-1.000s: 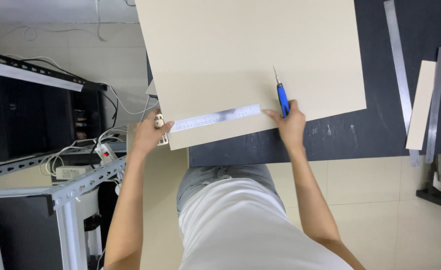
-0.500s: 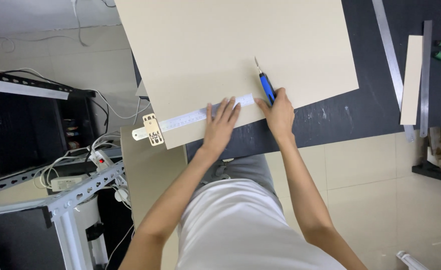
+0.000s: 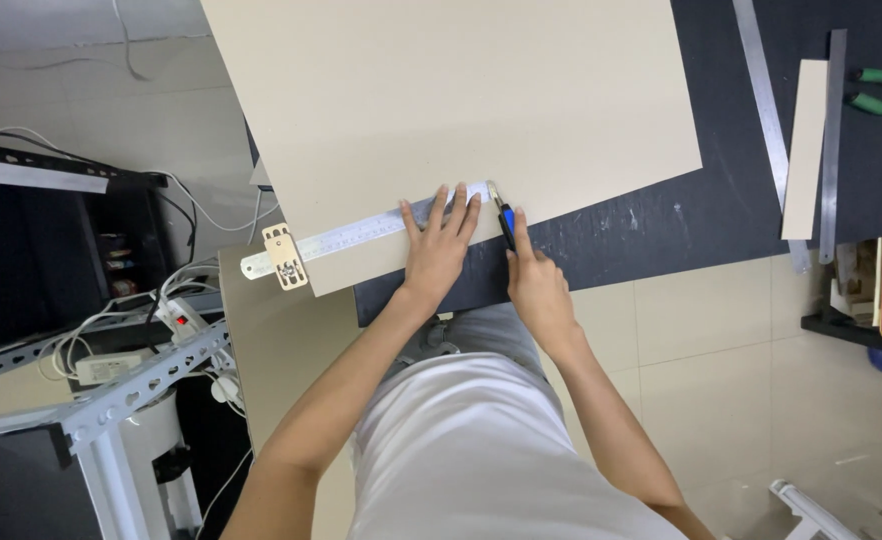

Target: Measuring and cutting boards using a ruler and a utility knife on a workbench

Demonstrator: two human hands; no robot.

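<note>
Bare beige board [image 3: 461,90] beyond steel ruler [image 3: 351,235]

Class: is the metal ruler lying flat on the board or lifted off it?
Flat: left hand presses ruler onto board.

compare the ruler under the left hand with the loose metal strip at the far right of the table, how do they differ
The ruler lies nearly crosswise on the beige board, pinned by the left hand; the metal strip lies lengthwise on the dark table, untouched. The ruler carries a small tan stop piece near one end; the strip is bare. Both are long, thin, flat and silvery.
</note>
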